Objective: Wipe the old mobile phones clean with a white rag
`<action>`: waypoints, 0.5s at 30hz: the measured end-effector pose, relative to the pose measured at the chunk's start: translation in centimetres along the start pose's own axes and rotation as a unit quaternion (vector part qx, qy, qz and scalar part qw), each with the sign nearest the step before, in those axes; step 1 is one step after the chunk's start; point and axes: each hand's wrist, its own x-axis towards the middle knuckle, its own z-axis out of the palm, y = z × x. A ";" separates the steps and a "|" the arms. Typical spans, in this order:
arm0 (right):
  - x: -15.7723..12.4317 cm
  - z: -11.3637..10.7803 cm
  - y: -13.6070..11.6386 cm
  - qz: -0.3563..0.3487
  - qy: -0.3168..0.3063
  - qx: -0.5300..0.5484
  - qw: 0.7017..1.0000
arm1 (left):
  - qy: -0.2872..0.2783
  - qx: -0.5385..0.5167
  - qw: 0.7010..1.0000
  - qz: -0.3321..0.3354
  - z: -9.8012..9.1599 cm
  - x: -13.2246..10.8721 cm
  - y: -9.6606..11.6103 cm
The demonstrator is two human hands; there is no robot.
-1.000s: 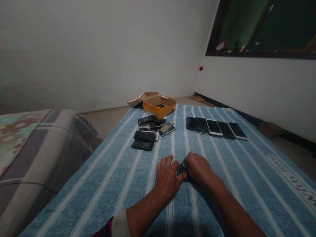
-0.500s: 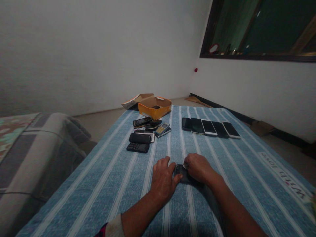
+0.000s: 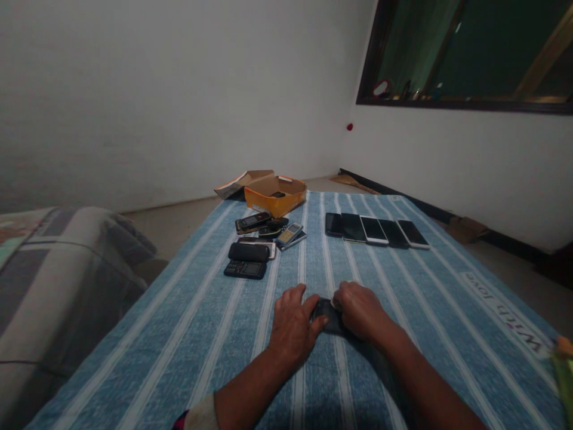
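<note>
A dark phone point(image 3: 329, 316) lies flat on the striped blue cloth in front of me, its right part covered by my right hand. My left hand point(image 3: 293, 322) grips the phone's left end between thumb and forefinger, with the other fingers resting on the cloth. Bunched over the phone's right side, my right hand point(image 3: 360, 307) is closed. A small pale wad point(image 3: 335, 304), perhaps cloth or tissue, shows at its fingertips against the phone. What else those fingers cover is hidden.
Beyond my hands, a row of several smartphones point(image 3: 376, 230) lies at the right. Several keypad phones point(image 3: 245, 269) are heaped at the left, near an open orange box point(image 3: 275, 206) with dark items inside. The striped blue cloth point(image 3: 215, 358) covers the surface. A draped couch point(image 3: 80, 286) stands left.
The view has shifted slightly, so things appear a little farther left. My right hand has moved only slightly over the phone; my left hand keeps its hold.
</note>
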 end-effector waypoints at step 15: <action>-0.7 3.0 -0.7 -0.030 0.112 0.061 0.991 | -0.023 -0.111 0.985 0.131 0.1 0.2 -0.9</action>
